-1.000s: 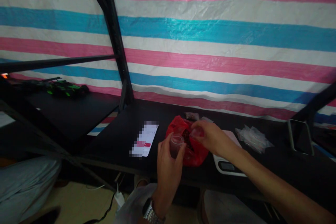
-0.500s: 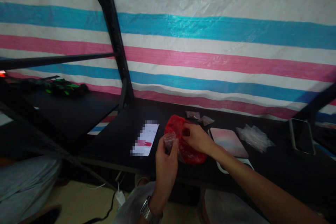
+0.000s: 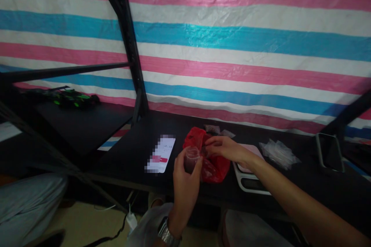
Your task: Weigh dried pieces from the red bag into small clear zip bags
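My left hand (image 3: 187, 175) is closed around a small clear cup (image 3: 192, 156), held upright with its rim facing up; what is inside is hard to make out. Beside the cup lies a crumpled red plastic bag (image 3: 216, 170) on the black table. My right hand (image 3: 223, 148) reaches over the mouth of this bag from the right, fingers curled together near the cup; their tips are partly hidden, and I cannot make out what they pinch. Just right of the bag, partly under my right forearm, sits a digital scale (image 3: 252, 185) with a pinkish plate.
Two small filled plastic packets (image 3: 212, 128) lie behind the bag. Right of the scale is a pile of clear plastic bags (image 3: 279, 154), then a dark-screened phone (image 3: 330, 152). A lit phone (image 3: 162, 154) lies to the left. A black metal post (image 3: 130, 42) rises behind.
The cup in my left hand is more upright and slightly further right. My right hand has shifted a little right, its fingers still over the red bag. The view has shifted slightly; more of the scale's front shows.
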Demonstrator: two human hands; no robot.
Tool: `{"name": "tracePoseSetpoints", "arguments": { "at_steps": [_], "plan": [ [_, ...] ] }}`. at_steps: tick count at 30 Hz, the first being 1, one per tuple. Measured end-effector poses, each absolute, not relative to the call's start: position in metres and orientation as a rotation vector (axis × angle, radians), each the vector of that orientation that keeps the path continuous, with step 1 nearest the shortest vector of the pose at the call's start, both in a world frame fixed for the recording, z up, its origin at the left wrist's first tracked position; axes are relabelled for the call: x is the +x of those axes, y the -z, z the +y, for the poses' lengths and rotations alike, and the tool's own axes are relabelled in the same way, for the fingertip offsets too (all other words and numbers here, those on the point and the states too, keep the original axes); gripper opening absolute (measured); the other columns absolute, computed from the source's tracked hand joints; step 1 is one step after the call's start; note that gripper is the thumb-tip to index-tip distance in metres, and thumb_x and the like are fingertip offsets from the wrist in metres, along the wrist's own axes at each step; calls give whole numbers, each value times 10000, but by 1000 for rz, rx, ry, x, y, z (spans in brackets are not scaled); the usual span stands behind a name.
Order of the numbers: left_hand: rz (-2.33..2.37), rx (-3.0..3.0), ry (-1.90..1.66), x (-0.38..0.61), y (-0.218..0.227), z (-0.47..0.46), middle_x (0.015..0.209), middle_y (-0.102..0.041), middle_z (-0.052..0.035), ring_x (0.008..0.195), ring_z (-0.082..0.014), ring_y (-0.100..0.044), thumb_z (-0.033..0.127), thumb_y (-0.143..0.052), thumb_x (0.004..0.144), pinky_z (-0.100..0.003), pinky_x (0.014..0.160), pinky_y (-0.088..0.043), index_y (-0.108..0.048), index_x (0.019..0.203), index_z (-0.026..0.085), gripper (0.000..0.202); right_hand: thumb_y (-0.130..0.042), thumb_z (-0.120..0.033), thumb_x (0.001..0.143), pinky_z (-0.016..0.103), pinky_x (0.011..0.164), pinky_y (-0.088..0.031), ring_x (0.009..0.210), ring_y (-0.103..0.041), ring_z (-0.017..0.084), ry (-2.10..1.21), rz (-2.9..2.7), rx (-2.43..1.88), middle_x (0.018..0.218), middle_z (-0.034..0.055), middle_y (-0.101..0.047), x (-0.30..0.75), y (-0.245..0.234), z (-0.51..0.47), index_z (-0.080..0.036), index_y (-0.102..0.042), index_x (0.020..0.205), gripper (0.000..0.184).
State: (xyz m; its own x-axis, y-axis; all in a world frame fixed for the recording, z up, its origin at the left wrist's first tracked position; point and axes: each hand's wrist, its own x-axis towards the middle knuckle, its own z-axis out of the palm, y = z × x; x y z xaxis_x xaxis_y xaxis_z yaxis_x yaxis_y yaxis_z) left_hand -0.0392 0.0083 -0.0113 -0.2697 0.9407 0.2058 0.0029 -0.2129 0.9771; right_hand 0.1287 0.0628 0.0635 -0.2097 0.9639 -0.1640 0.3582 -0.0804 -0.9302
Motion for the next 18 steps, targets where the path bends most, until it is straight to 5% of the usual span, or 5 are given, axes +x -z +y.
{"name": "tracePoseSetpoints", "arguments": {
  "at_steps": [7, 18],
  "plan": [
    [1414, 1605, -1528, -38, 19, 5, 1255, -715, -112, 1211, -311, -665, 342, -749, 908, -515, 1076, -534, -685, 1325, 237, 435, -840, -400, 813, 347, 909, -596, 949, -776, 208, -1155, -1527, -1395, 1016, 74, -810, 144, -94, 40, -185, -731, 1059, 344],
    [1353, 1616, -1515, -30, 24, 8, 1274, -708, -111, 1212, -297, -650, 279, -711, 937, -508, 1067, -533, -636, 1370, 230, 442, -735, -104, 857, 355, 1005, -549, 1089, -725, 201, -475, -2003, -1139, 1152, 24, -778, 112, -96, 12, -257, -733, 1113, 298]
  ]
}}
